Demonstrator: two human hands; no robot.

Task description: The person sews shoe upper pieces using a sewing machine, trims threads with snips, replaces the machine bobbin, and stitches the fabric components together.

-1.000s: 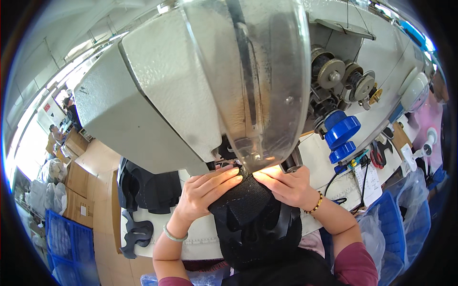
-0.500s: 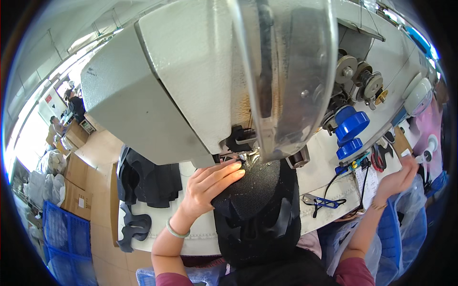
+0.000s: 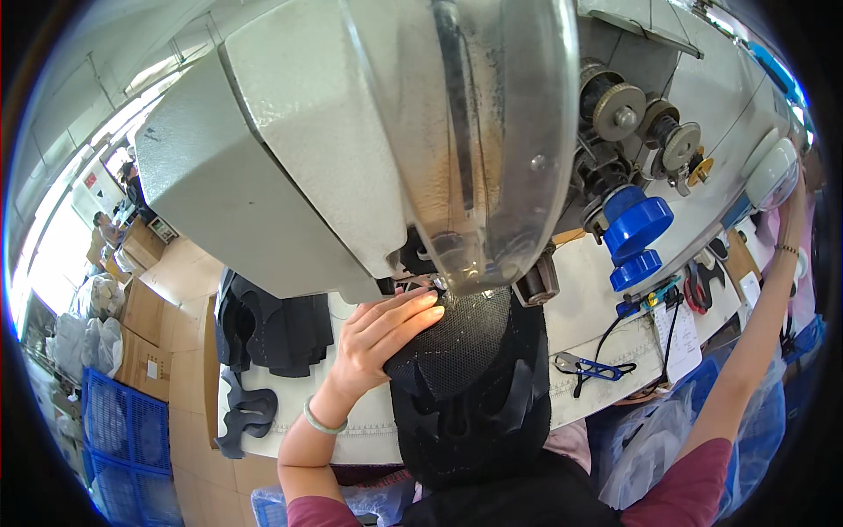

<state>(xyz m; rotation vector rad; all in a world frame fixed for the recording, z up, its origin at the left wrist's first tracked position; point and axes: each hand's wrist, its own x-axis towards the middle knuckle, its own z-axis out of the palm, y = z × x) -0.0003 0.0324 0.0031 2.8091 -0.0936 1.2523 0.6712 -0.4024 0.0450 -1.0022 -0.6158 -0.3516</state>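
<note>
A large pale grey sewing machine (image 3: 307, 167) fills the upper middle, with a clear curved shield (image 3: 492, 123) at its front. Under the needle area lies a black mesh piece (image 3: 461, 347) with smooth black overlay shapes; its exact kind is unclear. My left hand (image 3: 373, 338) rests on the mesh piece's upper left edge, fingers stretched side by side close to the needle area, thumb hidden. My right arm reaches up along the far right, and my right hand (image 3: 796, 162) is beside a white rounded part of the machine (image 3: 773, 176). Its fingers are too hidden to read.
Stacked black cut pieces (image 3: 277, 329) lie left on the white table (image 3: 360, 422), with curved grey pieces (image 3: 246, 413) below. Blue-handled thread snips (image 3: 593, 366), red-handled scissors (image 3: 698, 285) and blue knobs (image 3: 641, 224) are at right. Blue crates (image 3: 127, 422) stand on the floor left.
My right hand has moved up and away to the far right, its arm now stretched out. My left hand stays on the mesh piece. The view has shifted slightly.
</note>
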